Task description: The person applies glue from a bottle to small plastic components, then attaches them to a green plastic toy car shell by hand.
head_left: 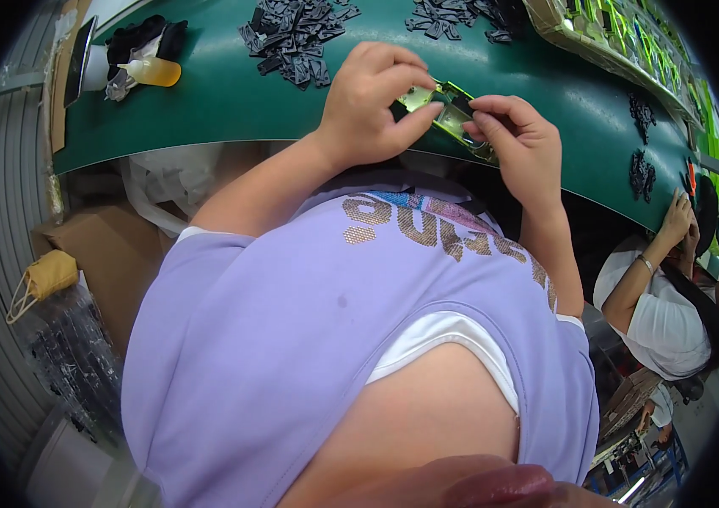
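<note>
Left hand grips shiny yellow-green rectangular frame near its left end, thumb and index well apart. Right thumb and fingertips nearly together at its right part; can't tell if pinching anything. Frame's over green table's near edge. Work looks mid-way, fit unclear; dark-grey plastic pieces remain heaped beyond. Long axis slants upper left to lower right, right end nearer the body.

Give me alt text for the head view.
A person's left hand and right hand handle a green-edged part over the near edge of a green table. Piles of small dark pieces lie beyond; an amber bottle is at left.
</note>
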Action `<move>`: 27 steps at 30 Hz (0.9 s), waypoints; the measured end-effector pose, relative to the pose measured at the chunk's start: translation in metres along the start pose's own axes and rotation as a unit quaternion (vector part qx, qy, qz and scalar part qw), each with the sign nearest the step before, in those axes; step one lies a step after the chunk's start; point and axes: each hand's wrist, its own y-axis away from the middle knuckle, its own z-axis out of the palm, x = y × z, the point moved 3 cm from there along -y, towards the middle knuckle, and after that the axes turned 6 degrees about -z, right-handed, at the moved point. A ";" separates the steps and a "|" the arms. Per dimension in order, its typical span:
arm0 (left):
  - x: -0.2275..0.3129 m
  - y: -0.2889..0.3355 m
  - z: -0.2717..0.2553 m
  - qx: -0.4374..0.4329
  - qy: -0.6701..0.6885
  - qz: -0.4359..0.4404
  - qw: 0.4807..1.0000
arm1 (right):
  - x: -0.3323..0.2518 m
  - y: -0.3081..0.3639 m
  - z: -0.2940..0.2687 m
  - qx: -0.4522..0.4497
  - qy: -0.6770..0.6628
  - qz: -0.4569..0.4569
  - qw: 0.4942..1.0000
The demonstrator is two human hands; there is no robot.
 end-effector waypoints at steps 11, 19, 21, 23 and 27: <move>-0.006 -0.018 0.027 -0.204 0.013 -0.140 0.969 | -0.003 0.000 -0.006 0.032 0.133 -0.130 0.982; -0.011 -0.015 0.030 -0.211 0.061 -0.220 0.951 | -0.005 -0.003 0.000 0.037 0.236 -0.225 0.945; -0.014 -0.015 0.031 -0.215 0.071 -0.233 0.946 | -0.005 -0.004 0.003 0.037 0.250 -0.230 0.940; -0.016 -0.014 0.033 -0.218 0.080 -0.247 0.941 | -0.005 -0.005 0.006 0.030 0.293 -0.255 0.921; -0.019 -0.013 0.035 -0.221 0.094 -0.262 0.935 | -0.008 -0.005 0.009 0.033 0.325 -0.241 0.914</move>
